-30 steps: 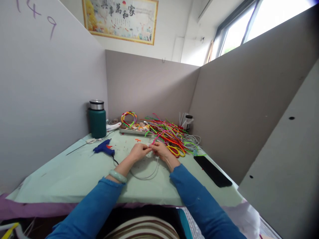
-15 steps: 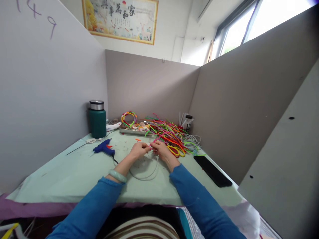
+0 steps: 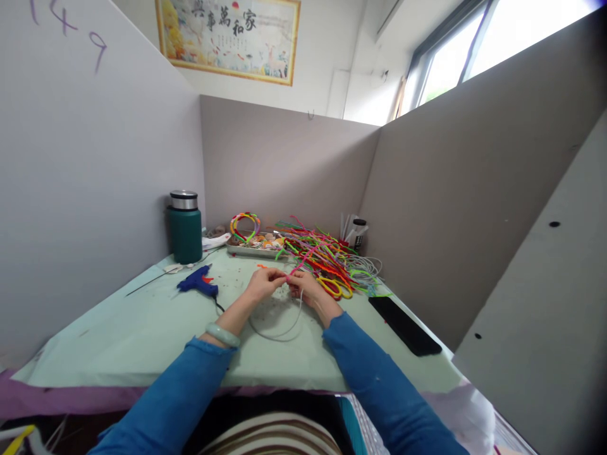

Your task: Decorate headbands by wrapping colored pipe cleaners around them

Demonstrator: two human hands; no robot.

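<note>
Both hands meet over the middle of the pale green table (image 3: 118, 335). The left hand (image 3: 262, 285) and the right hand (image 3: 307, 289) are each closed in a fingertip pinch on a pink pipe cleaner (image 3: 294, 272), at the spot where it crosses the top of a thin grey wire hoop (image 3: 279, 325). The hoop hangs from the fingers towards the person, its lower curve resting on the table. Judging by that bare grey curve, the wrapping looks hardly begun – only the pinched stretch may carry any pink, and it is too small to tell. A multi-coloured hoop (image 3: 245, 222) already covered stands by the tray (image 3: 249, 249) at the back, beside the loose pile of pipe cleaners (image 3: 327, 256). A blue glue gun (image 3: 198, 282) lies left of the hands, a green flask (image 3: 184, 229) behind it – a black phone (image 3: 404, 325) to the right.
</note>
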